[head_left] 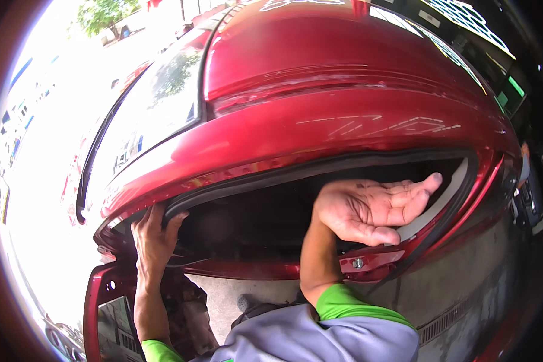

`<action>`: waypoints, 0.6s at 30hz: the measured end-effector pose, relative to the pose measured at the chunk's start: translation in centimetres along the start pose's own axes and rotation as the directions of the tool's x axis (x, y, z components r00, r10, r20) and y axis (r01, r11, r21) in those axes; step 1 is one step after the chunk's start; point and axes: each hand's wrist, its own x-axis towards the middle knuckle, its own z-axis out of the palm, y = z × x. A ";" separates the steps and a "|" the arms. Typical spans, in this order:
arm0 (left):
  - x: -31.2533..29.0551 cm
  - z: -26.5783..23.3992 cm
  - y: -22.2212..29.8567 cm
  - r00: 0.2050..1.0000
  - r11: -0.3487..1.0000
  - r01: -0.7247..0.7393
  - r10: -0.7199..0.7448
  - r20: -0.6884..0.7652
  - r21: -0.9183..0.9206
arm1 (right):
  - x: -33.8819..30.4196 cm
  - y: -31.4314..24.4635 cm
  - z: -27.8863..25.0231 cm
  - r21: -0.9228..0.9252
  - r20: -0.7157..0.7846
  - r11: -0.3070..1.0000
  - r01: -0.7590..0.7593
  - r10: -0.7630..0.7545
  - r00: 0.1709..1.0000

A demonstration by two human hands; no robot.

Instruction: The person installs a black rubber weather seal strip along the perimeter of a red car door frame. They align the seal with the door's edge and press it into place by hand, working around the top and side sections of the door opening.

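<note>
The left hand (154, 238) is pressing the black rubber seal (295, 172) into the lower edge of the red car body (320, 120), its fingers curled around the seal near the left corner of the opening. The right hand (374, 208) is lying open, palm up, under the same edge toward the right corner, grasping nothing. To do it well, I think the seal is needing even pressure along the edge. Below the opening, the grey floor (464, 283) is giving room for the arms.

Left hand (154, 238) raised, fingers curled in a grip; right hand (374, 208) raised, palm open, fingers extended.
</note>
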 end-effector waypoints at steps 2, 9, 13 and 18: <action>-1.6 -0.2 -0.9 0.994 0.993 0.106 -0.106 0.006 0.053 | -2.7 -2.5 -0.7 -0.126 0.212 0.988 -0.094 0.119 0.970; -1.6 -0.9 -0.3 0.991 0.991 0.133 -0.133 0.020 -0.015 | -5.0 -4.3 -0.2 -0.055 0.293 0.995 0.080 -0.060 0.954; 0.3 -0.6 0.4 0.986 0.976 0.158 -0.164 -0.031 -0.151 | -5.3 -6.9 1.8 -0.168 0.333 0.986 0.006 0.051 0.942; -1.9 -1.1 -0.2 0.983 0.977 0.180 -0.183 -0.021 -0.112 | -8.0 -9.5 2.3 0.147 0.146 0.987 -0.065 0.043 0.988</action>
